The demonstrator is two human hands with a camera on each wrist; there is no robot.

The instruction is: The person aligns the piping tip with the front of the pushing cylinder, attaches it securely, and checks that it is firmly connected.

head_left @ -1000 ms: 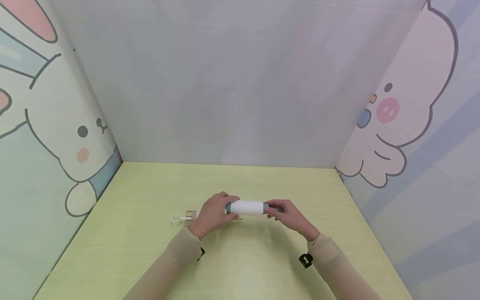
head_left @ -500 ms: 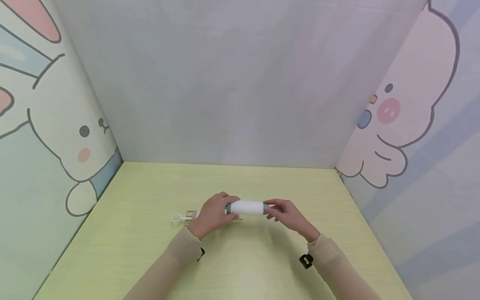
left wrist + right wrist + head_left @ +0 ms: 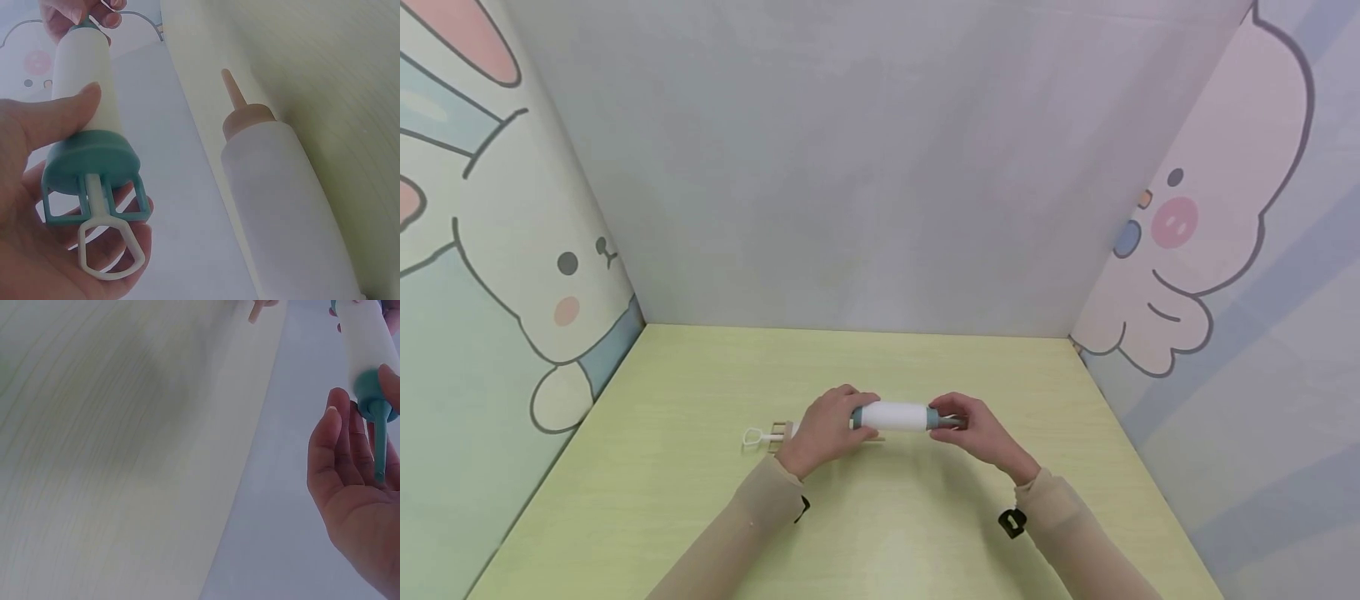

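Observation:
A large plunger syringe (image 3: 893, 416) with a white barrel and teal ends is held level above the table. My left hand (image 3: 827, 425) grips its rear end, thumb along the barrel. In the left wrist view a white ring handle (image 3: 112, 250) sticks out behind the teal collar (image 3: 94, 159). My right hand (image 3: 977, 433) holds the front, its fingers curled around the teal cap (image 3: 370, 390), with the narrow nozzle (image 3: 380, 444) pointing into the palm. A second syringe (image 3: 281, 200), white with a beige tip, lies on the table, partly hidden behind my left hand in the head view.
The pale wood-grain table (image 3: 880, 533) ends at a grey back wall (image 3: 865, 167). Side walls with cartoon animals stand at left and right. A black strap piece (image 3: 1012, 522) hangs by my right cuff.
My right hand's fingers have shifted and spread a little around the front cap, so more of the teal end shows. The left hand and the syringe hold still.

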